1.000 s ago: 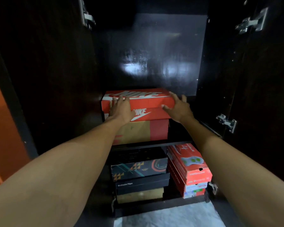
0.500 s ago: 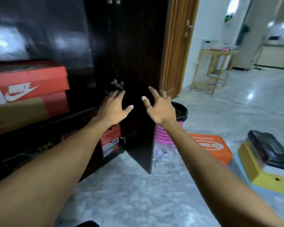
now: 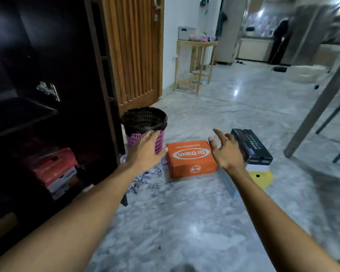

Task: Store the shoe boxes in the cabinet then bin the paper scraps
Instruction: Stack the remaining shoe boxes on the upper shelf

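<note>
Open marble floor (image 3: pixel 185 222) across lower centre. Orange box (image 3: pixel 190 160) flanked by pink bin (image 3: pixel 145 122) at left, black box (image 3: pixel 251 146) at right; cabinet door (image 3: pixel 77 95) bounding left.

The right hand (image 3: pixel 227 154) hides one side of the black shoe box (image 3: pixel 252 147).

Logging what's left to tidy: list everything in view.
Orange shoe box: one, orange, floor between the hands
Black shoe box: one, black, atop the yellow box
Yellow box: one, yellow, floor, right
Paper scraps: several, white, floor by the bin
Bin: one, pink with black liner, beside cabinet door
Cabinet: one, dark, left, open
Stored boxes: stack, mostly red, cabinet's lower shelf
Side table: one, wooden, far wall
Left hand: one, open, in front of bin
Right hand: one, open, before black shoe box
</note>
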